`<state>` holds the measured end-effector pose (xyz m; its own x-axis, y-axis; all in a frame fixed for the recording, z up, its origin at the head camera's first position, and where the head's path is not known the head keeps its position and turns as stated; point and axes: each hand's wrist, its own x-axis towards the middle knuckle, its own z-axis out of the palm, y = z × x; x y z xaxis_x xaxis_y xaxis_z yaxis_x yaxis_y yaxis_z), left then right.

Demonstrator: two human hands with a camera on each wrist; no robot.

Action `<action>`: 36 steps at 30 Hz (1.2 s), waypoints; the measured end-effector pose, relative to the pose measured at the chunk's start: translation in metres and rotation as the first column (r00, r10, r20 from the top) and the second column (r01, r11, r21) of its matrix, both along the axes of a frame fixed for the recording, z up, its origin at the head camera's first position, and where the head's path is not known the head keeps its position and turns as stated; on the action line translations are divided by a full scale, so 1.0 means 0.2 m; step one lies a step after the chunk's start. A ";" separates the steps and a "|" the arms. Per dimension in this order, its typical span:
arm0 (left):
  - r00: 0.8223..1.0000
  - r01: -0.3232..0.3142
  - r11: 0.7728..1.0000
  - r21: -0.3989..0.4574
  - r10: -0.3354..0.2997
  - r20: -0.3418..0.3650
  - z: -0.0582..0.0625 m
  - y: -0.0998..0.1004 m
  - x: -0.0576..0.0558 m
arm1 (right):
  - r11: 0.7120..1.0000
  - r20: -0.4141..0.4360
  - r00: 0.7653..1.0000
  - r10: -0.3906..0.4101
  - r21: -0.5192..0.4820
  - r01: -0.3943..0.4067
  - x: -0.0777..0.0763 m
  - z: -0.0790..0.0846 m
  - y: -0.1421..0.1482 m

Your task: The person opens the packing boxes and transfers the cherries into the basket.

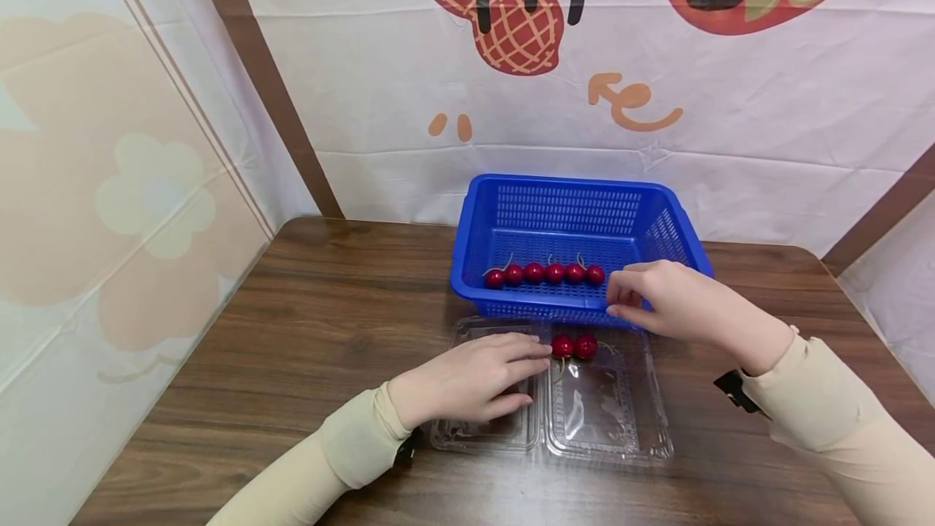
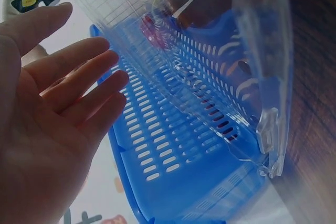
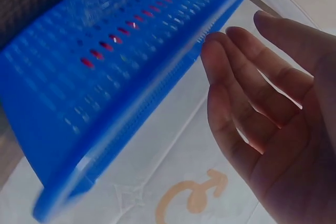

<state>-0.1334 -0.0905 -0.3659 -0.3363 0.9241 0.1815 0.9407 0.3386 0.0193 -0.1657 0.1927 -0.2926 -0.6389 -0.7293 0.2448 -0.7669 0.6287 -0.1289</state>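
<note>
A row of several red cherries (image 1: 554, 273), some with stems, lies along the near side of the blue basket (image 1: 475, 193). My right hand (image 1: 668, 299) is over the basket's near right rim, fingers loosely bent, thumb apart and nothing held. In front of the basket lies a clear plastic clamshell box (image 1: 599, 428), spread flat in two halves. Two more cherries (image 1: 573, 347) sit at the far end of its right half. Above the left half, my left hand (image 1: 475, 380) has its fingers extended, their tips close to those two cherries. The left wrist view shows that palm (image 2: 52, 108) bare.
Everything stands on a brown wood-grain table (image 1: 307, 331). Behind it hangs a white printed cloth (image 1: 365, 104), close to the basket's back. Another pale cloth (image 1: 146, 266) borders the table's left side.
</note>
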 end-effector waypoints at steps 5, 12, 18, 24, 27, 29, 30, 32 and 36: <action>1.000 0.002 1.000 0.009 -0.002 0.000 0.00 0.00 0.00 | 1.000 -0.023 1.000 -0.008 -0.017 0.007 0.03 -0.03 -0.02; 1.000 0.004 1.000 0.006 -0.004 -0.012 -0.01 0.00 -0.01 | 1.000 -0.052 0.999 -0.010 -0.005 0.010 0.09 -0.06 -0.05; 1.000 0.005 1.000 0.011 -0.004 -0.019 -0.01 0.00 -0.01 | 0.999 -0.017 0.999 -0.033 0.025 0.034 0.11 -0.12 -0.06; 1.000 0.006 1.000 0.014 -0.006 -0.003 -0.01 0.00 0.00 | 0.999 -0.009 1.000 -0.027 0.044 0.027 0.11 -0.18 -0.06; 1.000 -0.002 1.000 0.005 0.002 0.006 -0.01 0.01 0.00 | 0.998 -0.002 1.000 -0.022 0.058 0.022 0.12 -0.21 -0.07; 1.000 -0.004 1.000 0.006 0.004 0.007 -0.01 0.01 0.00 | 0.997 0.008 1.000 -0.023 0.069 0.023 0.12 -0.23 -0.07; 1.000 -0.005 1.000 0.006 0.005 0.008 -0.01 0.01 0.00 | 0.997 0.012 1.000 -0.023 0.073 0.022 0.12 -0.24 -0.08; 1.000 -0.004 1.000 0.007 0.004 0.010 -0.01 0.01 0.00 | 0.996 0.012 1.000 -0.026 0.080 0.025 0.12 -0.25 -0.08; 1.000 -0.003 1.000 0.006 0.003 0.013 -0.01 0.01 0.00 | 0.995 -0.002 0.999 -0.033 0.092 0.033 0.11 -0.28 -0.09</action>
